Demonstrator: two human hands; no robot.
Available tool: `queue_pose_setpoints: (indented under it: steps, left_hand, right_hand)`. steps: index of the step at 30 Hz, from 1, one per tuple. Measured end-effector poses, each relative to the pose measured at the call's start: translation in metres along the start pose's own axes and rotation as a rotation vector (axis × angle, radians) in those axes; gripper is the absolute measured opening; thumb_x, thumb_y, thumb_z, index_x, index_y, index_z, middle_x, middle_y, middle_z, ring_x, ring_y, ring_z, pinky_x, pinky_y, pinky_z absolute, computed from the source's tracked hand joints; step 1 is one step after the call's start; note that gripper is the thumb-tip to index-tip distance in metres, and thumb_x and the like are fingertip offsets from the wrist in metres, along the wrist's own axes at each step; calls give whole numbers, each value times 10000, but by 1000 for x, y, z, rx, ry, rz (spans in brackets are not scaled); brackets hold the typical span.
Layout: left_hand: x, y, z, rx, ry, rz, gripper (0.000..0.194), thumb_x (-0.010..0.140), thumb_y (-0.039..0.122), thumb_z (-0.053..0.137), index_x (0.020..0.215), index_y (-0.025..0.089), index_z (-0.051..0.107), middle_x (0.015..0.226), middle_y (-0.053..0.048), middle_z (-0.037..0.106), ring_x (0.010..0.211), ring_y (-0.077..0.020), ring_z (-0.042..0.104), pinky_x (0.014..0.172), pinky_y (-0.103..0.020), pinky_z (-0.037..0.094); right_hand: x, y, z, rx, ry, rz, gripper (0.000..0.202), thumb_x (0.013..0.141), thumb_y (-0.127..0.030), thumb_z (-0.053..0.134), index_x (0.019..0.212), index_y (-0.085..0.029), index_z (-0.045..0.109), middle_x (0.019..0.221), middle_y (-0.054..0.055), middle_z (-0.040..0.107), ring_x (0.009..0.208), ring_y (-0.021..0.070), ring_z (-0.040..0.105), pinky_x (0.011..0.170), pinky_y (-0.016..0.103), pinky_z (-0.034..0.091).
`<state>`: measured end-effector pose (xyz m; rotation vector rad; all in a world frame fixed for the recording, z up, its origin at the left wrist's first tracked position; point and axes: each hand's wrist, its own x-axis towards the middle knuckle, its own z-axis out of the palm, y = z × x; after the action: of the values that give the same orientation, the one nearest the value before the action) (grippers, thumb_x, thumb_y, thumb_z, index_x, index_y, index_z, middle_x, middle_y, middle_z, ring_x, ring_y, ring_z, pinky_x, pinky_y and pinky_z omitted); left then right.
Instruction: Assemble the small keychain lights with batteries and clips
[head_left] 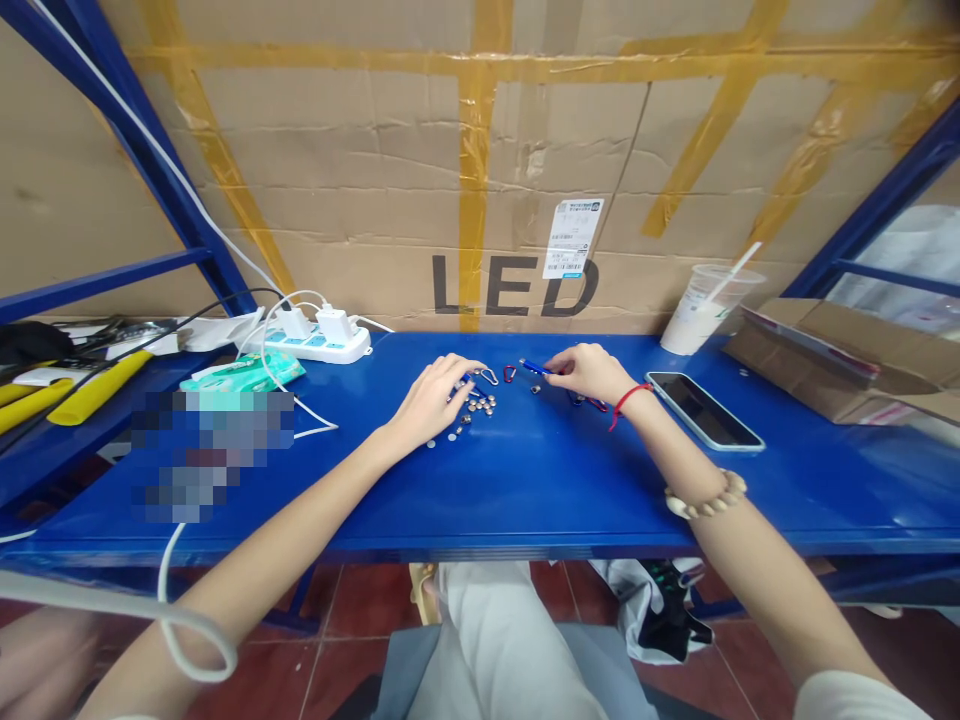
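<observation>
My right hand [592, 372] pinches a slim blue metal tube [536, 368] with a silvery end, which points left. Under and beside that hand lie a few small red and dark pieces, partly hidden by the fingers. My left hand [439, 392] curls over the table, thumb and forefinger around another small blue tube [469, 381]. A silver carabiner [489, 376] lies by its fingertips. A small red carabiner [510, 373] rests between the hands. Several small round silvery button cells [481, 405] are clustered just below my left fingers.
On the blue table [510, 490], a phone [705, 410] lies right of my right wrist. Behind it stand a drink cup with straw [697, 310] and an open cardboard box [817, 360]. To the left are a power strip [337, 345], white cables and a green packet [247, 372].
</observation>
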<state>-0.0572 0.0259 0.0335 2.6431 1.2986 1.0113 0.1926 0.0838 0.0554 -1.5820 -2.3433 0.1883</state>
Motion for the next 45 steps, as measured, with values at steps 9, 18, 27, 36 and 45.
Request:
queue_pose_setpoints:
  steps: [9,18,27,36,45]
  left_hand:
    - [1,18,25,-40,-102,-92,255,900,330,370,1018,189,547,960,-75,610,929,-219,537,834,-358,414]
    - [2,7,22,-499,153,-408,262,911,381,311,768,197,429,637,34,543,641,-105,529,698,-239,396]
    - [2,5,26,-766,150,-513,306,893,458,327,775,185,397,666,27,525,526,-70,435,529,-212,354]
    - [1,12,21,-812,77,-498,256,845,439,459,888,187,439,760,7,550,617,-85,514,533,-206,392]
    - [3,27,19,-1038,-33,-443,289,806,421,535,807,184,370,663,26,582,495,-69,540,446,-178,377]
  right_hand:
    - [-12,-33,-6,513,-114,-438,395,753,-470,583,956,-149,693,860,62,690,645,120,593,568,237,469]
    - [2,42,-12,5,-209,-2,256,530,-336,772,748,-207,733,707,17,708,677,184,660,603,242,522]
    - [2,16,-5,429,-159,-161,264,603,-324,718,806,-156,716,759,47,715,700,181,673,671,287,565]
    - [-7,-33,11,891,-57,-357,384,649,-317,722,983,-139,658,970,85,692,871,191,656,810,358,540]
    - [-11,-45,25,943,-28,-328,396,631,-317,737,970,-128,657,905,85,699,819,185,657,711,303,540]
